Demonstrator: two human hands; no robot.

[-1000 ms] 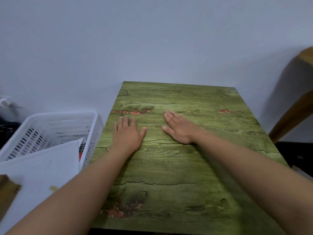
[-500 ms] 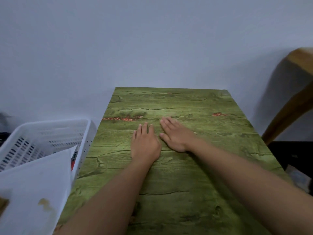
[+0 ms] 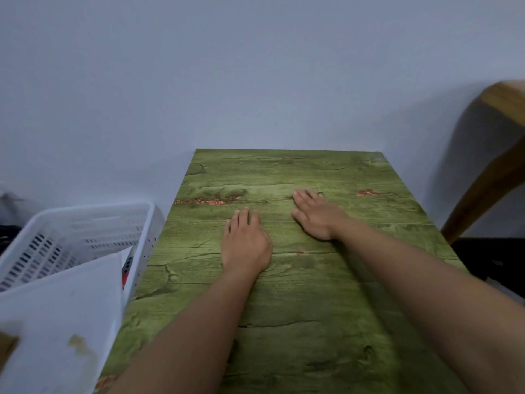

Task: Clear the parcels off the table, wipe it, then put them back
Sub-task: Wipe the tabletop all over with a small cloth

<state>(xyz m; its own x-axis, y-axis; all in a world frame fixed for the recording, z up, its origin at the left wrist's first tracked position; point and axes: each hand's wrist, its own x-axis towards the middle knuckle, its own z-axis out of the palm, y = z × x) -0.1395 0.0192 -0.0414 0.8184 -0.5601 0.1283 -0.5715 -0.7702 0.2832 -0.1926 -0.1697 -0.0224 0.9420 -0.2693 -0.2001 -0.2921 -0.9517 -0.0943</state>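
The table (image 3: 326, 322) has a green wood-grain top that runs from the near edge to the wall. My left hand (image 3: 245, 243) lies flat on it near the middle, fingers straight and together. My right hand (image 3: 316, 213) lies flat a little farther back and to the right, fingers stretched toward the wall. Neither hand holds anything. A large white parcel (image 3: 59, 317) leans out of the white basket (image 3: 85, 223) left of the table, with a brown stain near its lower part. A red and white item (image 3: 127, 270) shows between that parcel and the basket wall.
The white slotted basket stands close against the table's left edge. A wooden chair (image 3: 494, 166) stands at the right by the wall, above a dark surface (image 3: 488, 257). The pale wall closes off the table's far edge.
My hands, close together half a second ago, have drawn apart: the right hand slid right and farther back. The view shifted slightly.
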